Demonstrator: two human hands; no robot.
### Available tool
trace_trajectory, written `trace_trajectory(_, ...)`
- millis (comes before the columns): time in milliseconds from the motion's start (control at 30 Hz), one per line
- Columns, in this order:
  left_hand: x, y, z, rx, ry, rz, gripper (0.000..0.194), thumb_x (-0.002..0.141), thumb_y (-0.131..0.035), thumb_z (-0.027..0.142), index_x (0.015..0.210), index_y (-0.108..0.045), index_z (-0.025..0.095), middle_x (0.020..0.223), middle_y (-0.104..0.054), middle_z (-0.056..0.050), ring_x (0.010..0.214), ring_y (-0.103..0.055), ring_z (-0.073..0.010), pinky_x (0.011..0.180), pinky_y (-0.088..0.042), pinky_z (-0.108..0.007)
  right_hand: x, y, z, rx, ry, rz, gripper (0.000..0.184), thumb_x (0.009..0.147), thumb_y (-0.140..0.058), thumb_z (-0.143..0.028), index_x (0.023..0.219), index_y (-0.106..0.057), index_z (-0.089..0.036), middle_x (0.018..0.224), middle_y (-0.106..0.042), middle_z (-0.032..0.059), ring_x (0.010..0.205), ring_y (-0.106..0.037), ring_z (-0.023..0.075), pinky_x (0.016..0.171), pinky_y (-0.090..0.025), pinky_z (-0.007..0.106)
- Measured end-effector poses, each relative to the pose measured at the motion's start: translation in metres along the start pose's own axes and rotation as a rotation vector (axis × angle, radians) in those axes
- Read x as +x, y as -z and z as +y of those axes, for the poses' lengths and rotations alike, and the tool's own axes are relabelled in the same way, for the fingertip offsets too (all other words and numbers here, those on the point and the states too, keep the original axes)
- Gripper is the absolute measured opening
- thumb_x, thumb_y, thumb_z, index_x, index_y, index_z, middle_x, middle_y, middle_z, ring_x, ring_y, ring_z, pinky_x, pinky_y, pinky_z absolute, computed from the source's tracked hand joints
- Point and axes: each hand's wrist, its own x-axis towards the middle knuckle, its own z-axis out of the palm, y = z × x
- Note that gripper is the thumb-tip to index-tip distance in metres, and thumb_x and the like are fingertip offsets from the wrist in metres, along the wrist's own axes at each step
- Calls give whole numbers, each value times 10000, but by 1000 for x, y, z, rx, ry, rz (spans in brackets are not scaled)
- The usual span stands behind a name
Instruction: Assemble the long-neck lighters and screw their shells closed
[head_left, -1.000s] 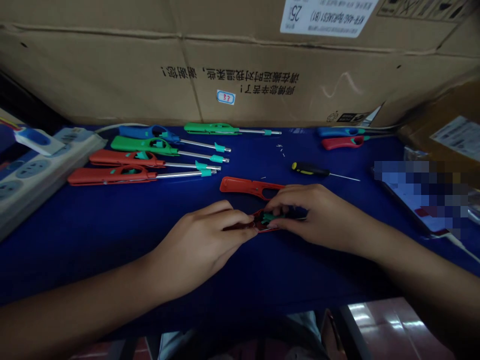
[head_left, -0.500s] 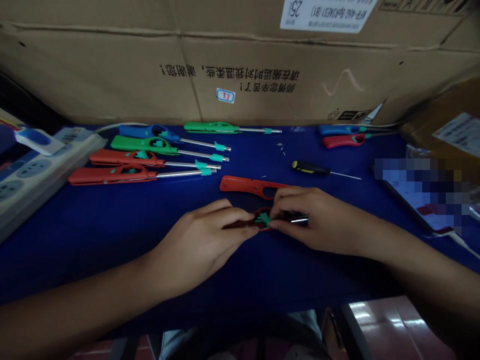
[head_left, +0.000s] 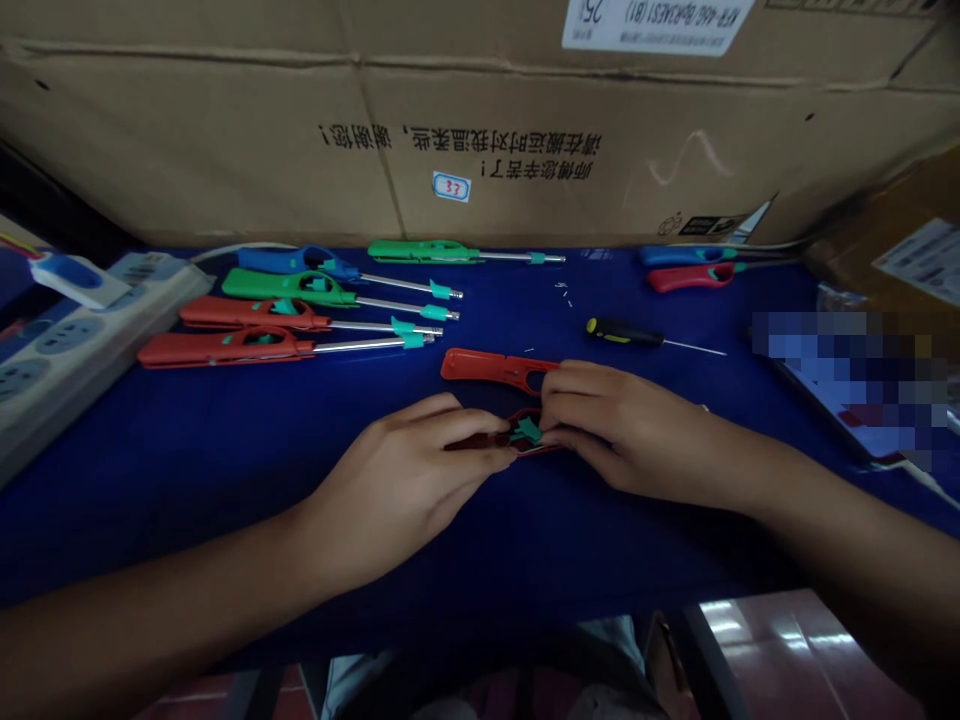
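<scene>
My left hand (head_left: 427, 460) pinches the left end of an opened red lighter body (head_left: 534, 452), the long-necked kind. At its other end, the fingertips of my right hand (head_left: 607, 420) close on the body beside a teal trigger piece (head_left: 528, 431). My fingers cover much of the lighter, and its metal tube is hidden behind my right hand. Just above lies a loose red half-shell (head_left: 487, 367), hollow side up, its right end partly behind my right fingers.
Several long lighters, among them a red one (head_left: 225, 347), lie at left; a green lighter (head_left: 424, 251) lies behind. A screwdriver (head_left: 622, 331), a phone (head_left: 832, 390) and two pliers-like handles, one red (head_left: 690, 276), are at right. A power strip (head_left: 97, 330) and large carton (head_left: 465, 120) border the table.
My right hand has shifted slightly left and now covers the metal tube that showed beneath its fingers. My left hand keeps its hold. The view has tilted slightly.
</scene>
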Motion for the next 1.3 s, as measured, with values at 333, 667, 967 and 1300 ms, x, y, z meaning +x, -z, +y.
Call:
trace_trajectory(333,1,1,1,4,15,18,222,962,-611,137,1085,-764,240,1107,-728,-18,887,-663,-167,754,-573,-298,0,-1,3,-212,176,42,178,957,-494,-54,864,-631,-118,855,-613,80,820,-512,201,833,-479,339)
trace_trajectory(667,1,1,1,6,20,24,227,956,-616,127,1073,-770,246,1121,-728,-15,922,-673,-165,793,-573,-298,0,-3,4,-261,174,22,167,963,-486,-74,909,-635,-126,918,-635,93,875,-532,220,870,-498,375)
trace_trajectory(967,1,1,1,13,22,37,218,947,-633,134,1063,-773,254,1106,-737,-9,897,-674,-168,766,-576,-302,0,-4,5,-227,156,44,170,978,-528,-125,887,-671,-109,878,-646,86,848,-554,211,838,-499,373)
trace_trajectory(1300,2,1,0,22,0,30,217,958,-619,137,1072,-769,245,1139,-749,-8,885,-674,-162,773,-581,-300,-2,9,6,97,50,-14,176,953,-573,-93,968,-735,-158,908,-684,70,864,-617,174,787,-473,300)
